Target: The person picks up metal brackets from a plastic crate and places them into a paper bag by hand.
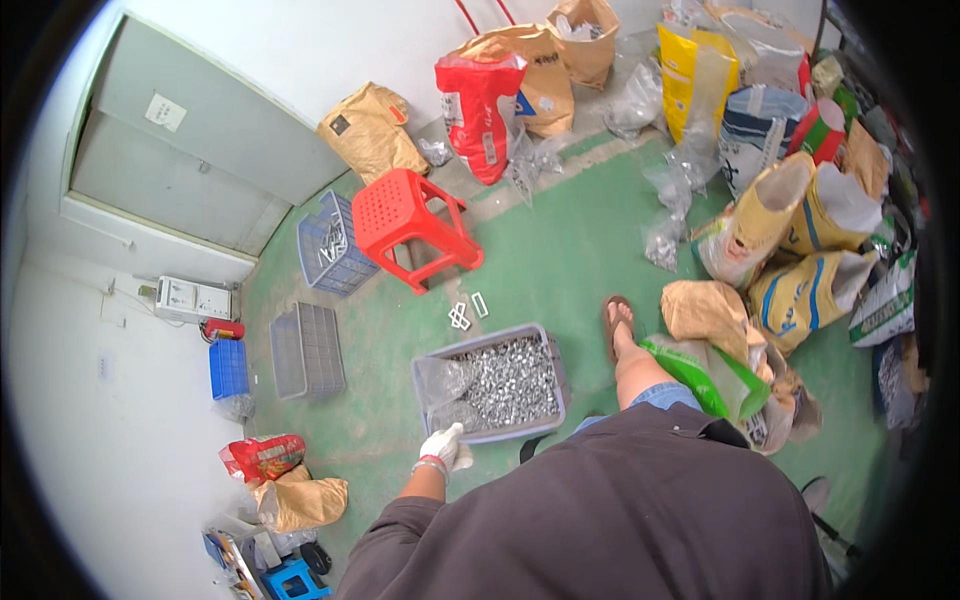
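The left hand (446, 450) is at the near-left corner of the bin (512, 432), long side running left-right; parts (515, 380) lie ahead-right. I cannot tell whether the fingers clamp.

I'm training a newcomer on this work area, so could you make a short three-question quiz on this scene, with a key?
1. Multiple choice: which corner of the grey bin is the left hand nearest?
a) far right
b) near left
c) far left

2. True or false: the red stool is lying on its side.

3. Short answer: what see-through material lies at the bin's left end, beside the small metal pieces?

Key:
1. b
2. False; it stands upright on its legs.
3. Clear plastic.
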`<move>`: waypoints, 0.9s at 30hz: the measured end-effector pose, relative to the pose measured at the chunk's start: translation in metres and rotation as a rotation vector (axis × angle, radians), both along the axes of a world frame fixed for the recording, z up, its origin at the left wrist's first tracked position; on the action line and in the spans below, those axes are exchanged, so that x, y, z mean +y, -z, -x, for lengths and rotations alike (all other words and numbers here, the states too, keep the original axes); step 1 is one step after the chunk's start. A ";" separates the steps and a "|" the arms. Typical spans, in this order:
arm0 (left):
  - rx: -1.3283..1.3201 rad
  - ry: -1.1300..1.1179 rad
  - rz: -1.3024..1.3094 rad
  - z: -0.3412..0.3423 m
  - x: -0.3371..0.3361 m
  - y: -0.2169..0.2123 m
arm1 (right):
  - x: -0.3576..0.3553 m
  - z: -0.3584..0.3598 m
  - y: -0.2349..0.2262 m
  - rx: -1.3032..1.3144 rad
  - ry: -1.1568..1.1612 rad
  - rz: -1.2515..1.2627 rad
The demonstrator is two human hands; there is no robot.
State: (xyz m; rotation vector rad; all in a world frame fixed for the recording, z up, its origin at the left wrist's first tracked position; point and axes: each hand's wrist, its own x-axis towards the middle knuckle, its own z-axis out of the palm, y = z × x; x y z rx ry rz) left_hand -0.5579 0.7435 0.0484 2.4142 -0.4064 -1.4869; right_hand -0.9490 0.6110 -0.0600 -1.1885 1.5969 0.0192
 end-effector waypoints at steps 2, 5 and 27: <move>0.017 0.040 -0.016 -0.014 -0.025 0.016 | -0.032 0.013 0.002 0.002 -0.022 0.002; 0.017 -0.102 0.038 -0.004 -0.076 0.037 | -0.056 0.064 -0.001 0.054 -0.046 0.011; -0.328 0.969 -0.028 0.159 -0.626 0.036 | -0.492 0.144 -0.002 -0.112 0.126 0.034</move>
